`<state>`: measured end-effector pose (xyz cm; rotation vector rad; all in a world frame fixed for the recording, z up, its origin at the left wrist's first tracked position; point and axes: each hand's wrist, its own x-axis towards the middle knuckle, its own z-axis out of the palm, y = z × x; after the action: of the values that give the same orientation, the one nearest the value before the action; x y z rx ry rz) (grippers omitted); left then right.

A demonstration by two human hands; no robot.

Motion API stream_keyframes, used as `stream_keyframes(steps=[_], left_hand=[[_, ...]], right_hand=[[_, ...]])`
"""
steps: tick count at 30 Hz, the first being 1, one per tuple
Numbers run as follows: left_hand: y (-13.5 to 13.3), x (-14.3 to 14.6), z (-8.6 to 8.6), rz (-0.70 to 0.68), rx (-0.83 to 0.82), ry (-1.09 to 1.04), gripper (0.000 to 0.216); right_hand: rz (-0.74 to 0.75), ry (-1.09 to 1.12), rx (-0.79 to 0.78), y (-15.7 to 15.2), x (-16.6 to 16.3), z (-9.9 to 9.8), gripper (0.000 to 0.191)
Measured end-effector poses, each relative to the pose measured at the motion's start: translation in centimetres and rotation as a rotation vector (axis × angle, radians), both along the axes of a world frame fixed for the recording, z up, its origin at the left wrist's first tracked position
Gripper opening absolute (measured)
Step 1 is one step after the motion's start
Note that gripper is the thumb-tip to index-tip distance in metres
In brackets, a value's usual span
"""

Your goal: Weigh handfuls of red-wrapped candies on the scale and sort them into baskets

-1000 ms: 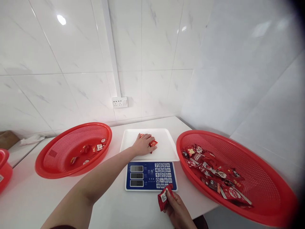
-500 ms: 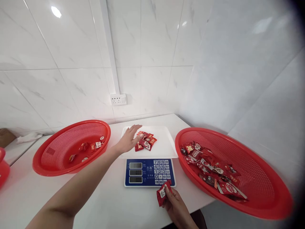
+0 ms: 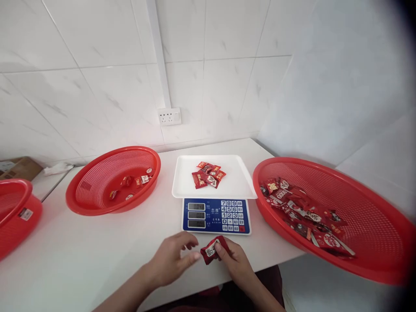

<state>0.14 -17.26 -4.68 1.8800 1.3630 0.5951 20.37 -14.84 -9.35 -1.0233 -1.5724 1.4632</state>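
In front of the scale, my right hand [image 3: 234,259] pinches a red wrapped candy [image 3: 212,250] with white and dark lettering. Just left of it, my left hand [image 3: 175,255] is empty, its fingers bent and apart, with the thumb tip close to the wrapper. Beyond both hands stands the digital scale [image 3: 216,216], blue-faced with a keypad and three small displays. On its white tray [image 3: 235,184] lie several red candy packets [image 3: 209,174] in a loose heap.
To the right, a large red mesh basket [image 3: 373,225] holds many red packets and overhangs the table's edge. A second red basket [image 3: 87,186] at the left has a few candies. Part of another red basket [image 3: 19,225] shows far left. A wall socket [image 3: 169,116] is behind.
My left hand has drawn back from the heap on the tray to beside the candy in my right hand. The view has tilted down, and the scale's top display reads differently.
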Motion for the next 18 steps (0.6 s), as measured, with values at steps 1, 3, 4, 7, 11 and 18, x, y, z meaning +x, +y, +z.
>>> stream_keyframes(steps=[1, 3, 4, 7, 11, 18], left_hand=[[-0.2, 0.8, -0.4, -0.012, -0.031, 0.004, 0.031], [-0.2, 1.8, -0.8, -0.023, -0.095, -0.039, 0.037], [-0.1, 2.1, -0.8, -0.038, -0.134, -0.090, 0.040], [0.0, 2.1, -0.6, -0.132, -0.283, -0.275, 0.043], [-0.4, 1.7, -0.8, -0.172, -0.345, -0.251, 0.043], [2.1, -4.2, 0.8, 0.175, 0.336, 0.201, 0.028]], right_hand=[[0.001, -0.007, 0.036, -0.1, -0.4, 0.3, 0.039], [-0.002, -0.007, 0.058, -0.3, -0.9, 0.7, 0.037], [0.003, 0.000, 0.043, -0.4, -1.0, 0.8, 0.038], [0.087, 0.048, -0.094, -0.8, -0.8, 1.1, 0.040], [0.151, 0.024, -0.173, -1.3, -0.9, 0.8, 0.047], [0.089, -0.122, -0.012, -0.5, -2.3, -1.9, 0.047]])
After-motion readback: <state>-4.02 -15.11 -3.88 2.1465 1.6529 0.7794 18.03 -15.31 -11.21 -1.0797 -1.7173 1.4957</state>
